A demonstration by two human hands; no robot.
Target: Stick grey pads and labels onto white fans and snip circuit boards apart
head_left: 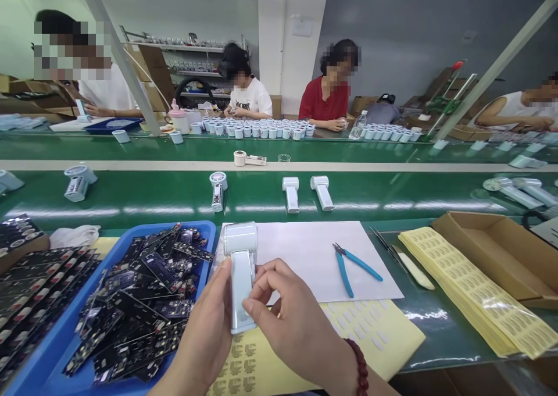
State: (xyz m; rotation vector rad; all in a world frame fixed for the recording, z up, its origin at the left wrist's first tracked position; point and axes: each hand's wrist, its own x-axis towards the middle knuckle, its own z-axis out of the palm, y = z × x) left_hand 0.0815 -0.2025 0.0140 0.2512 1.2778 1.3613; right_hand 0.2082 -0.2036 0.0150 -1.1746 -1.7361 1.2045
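A pale blue handheld fan [242,285], its round head pointing away from me, is upright over the front edge of the white sheet. My left hand [209,320] grips its handle from the left side. At the handle's right edge, my right hand [292,320] has curled fingers, with the thumb pressing on the handle's face. Whether a small piece is between those fingertips is hidden. Below lies a yellow label sheet [379,358], with printed labels near my wrists. Blue-handled cutters [349,268] rest on the white sheet [300,239].
Left is a blue tray [198,230] heaped with circuit boards [143,309]. Right are tweezers [386,245], more label sheets [475,285] and a cardboard box [501,250]. Several fans [291,193] lie on the green conveyor belt [253,201]. Co-workers [326,96] sit across the line.
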